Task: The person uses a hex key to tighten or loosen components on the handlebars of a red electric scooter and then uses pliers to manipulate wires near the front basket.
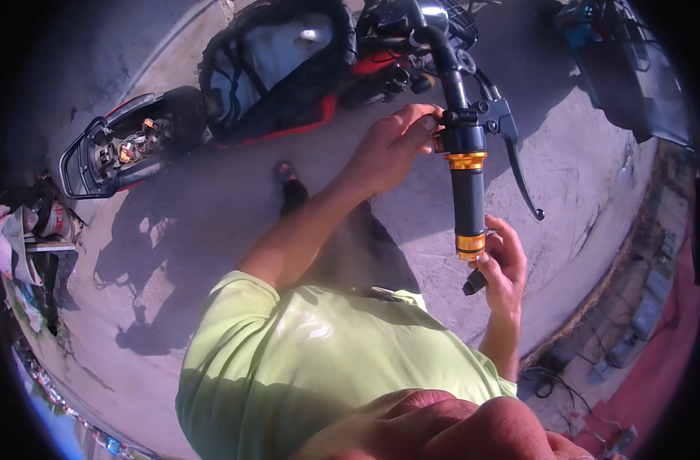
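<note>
A motorbike handlebar (451, 73) runs down toward me and ends in a black textured grip (467, 203) with a gold collar (466, 161) and a gold end (470, 246). My left hand (392, 146) is closed, thumb and fingertips pinching the left side of the black control housing (463, 138) above the collar. A black lever (519, 165) curves down beside the grip. Around the gold end, my right hand (505, 268) has its fingers bent. A short black piece (475, 282) sticks out beside its thumb; its kind is unclear and partly hidden.
The motorbike's body, with an uncovered seat frame (269, 69) and red trim, stands at the upper left. Exposed wiring (135, 144) sits in its tail. A dark machine (634, 73) is at the upper right. Cables and boxes (645, 314) lie along the right edge.
</note>
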The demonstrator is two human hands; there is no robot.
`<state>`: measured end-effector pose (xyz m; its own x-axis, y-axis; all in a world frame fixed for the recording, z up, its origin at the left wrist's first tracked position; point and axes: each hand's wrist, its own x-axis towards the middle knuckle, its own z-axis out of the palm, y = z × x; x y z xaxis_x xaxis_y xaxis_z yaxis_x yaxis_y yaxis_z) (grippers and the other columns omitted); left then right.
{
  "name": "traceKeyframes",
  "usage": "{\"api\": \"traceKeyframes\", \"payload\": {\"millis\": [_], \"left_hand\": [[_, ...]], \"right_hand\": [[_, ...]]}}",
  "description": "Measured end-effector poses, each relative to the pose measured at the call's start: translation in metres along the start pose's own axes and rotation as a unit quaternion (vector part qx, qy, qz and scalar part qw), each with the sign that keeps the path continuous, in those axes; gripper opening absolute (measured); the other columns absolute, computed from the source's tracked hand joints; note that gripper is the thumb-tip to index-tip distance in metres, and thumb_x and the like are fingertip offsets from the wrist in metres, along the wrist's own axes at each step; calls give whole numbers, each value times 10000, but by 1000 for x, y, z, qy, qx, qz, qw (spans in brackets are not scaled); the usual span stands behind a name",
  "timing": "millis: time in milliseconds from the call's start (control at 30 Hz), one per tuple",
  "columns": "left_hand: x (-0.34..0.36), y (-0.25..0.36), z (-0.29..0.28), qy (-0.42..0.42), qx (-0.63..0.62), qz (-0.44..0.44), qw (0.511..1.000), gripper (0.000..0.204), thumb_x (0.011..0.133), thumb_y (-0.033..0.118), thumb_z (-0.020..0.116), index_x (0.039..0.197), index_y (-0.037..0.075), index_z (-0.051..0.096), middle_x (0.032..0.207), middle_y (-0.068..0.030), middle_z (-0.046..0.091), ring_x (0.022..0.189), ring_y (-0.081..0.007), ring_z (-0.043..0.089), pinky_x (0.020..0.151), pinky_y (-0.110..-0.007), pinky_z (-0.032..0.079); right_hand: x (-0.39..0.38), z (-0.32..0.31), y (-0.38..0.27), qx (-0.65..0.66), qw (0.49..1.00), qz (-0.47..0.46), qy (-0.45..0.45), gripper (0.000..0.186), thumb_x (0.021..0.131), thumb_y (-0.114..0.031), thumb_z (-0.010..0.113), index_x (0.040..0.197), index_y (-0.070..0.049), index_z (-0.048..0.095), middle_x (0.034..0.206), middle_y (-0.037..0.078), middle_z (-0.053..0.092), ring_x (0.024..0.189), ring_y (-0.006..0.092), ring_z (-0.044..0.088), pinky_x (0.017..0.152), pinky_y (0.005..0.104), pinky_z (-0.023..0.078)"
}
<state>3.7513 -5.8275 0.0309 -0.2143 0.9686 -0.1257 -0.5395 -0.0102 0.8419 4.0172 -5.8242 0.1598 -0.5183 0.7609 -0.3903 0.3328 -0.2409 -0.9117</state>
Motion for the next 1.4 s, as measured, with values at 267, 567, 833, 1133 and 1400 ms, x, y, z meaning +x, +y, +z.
{"api": "traceKeyframes", "payload": {"millis": [267,567,833,1133,1400], "left_hand": [[-3,-18,-6,-48,30,96,994,441,1041,335,611,1289,-28,582,1117,-80,684,924,-103,657,816,-284,549],[4,-24,-4,-32,110,178,977,390,1034,397,605,1041,7,615,835,-61,663,730,-102,653,641,-289,516],[-16,-13,2,-37,36,-47,998,643,1054,607,401,817,49,618,608,-31,563,514,-100,561,502,-249,438],[-65,-51,-37,45,97,-68,992,587,1056,552,468,988,13,689,723,-27,621,599,-76,572,551,-222,461],[-120,-49,-18,-28,101,-98,990,547,946,441,727,1278,26,596,1098,-66,637,983,-134,631,901,-283,515]], "right_hand": [[4,10,32,55,994,82,-44,545,897,-63,719,1394,13,508,1096,61,678,904,112,656,786,265,549],[17,11,42,88,990,82,-70,468,881,-73,747,1304,-9,557,1025,26,655,876,101,651,755,261,553],[36,17,36,142,984,29,-104,573,911,-219,760,1374,8,511,969,20,634,834,113,640,744,264,533],[33,21,43,28,990,114,-78,393,920,-152,758,1253,-10,607,943,51,707,872,125,691,765,283,555],[53,71,67,32,953,272,-127,314,942,-350,754,1070,-67,710,837,17,707,628,65,597,512,229,433]]}}
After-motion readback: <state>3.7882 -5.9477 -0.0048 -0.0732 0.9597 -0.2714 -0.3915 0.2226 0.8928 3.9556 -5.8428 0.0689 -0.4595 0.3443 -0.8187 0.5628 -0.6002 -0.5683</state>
